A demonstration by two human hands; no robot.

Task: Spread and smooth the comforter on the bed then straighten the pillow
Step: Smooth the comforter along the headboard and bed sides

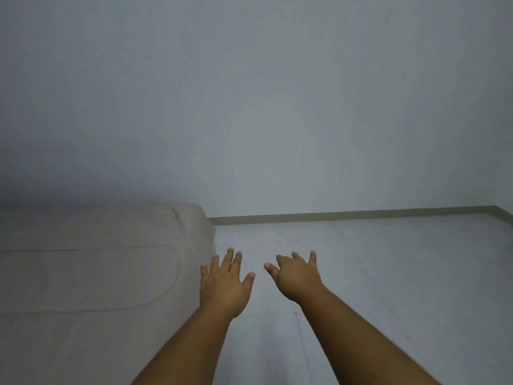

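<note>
One head-worn wide-angle view, looking forward and slightly down along both outstretched arms. The bed [91,273] edge sits near at left, bare floor [388,273] at right, the wall [277,107] filling the upper half.

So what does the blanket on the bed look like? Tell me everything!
The comforter is pale pinkish beige, soft-looking quilted cloth with long stitched lines that curve round like a racetrack. It lies mostly flat over the bed on the left, with small wrinkles at its far corner, and its edge drops toward the floor. Whether the open left hand beside that edge touches it is unclear.
</note>
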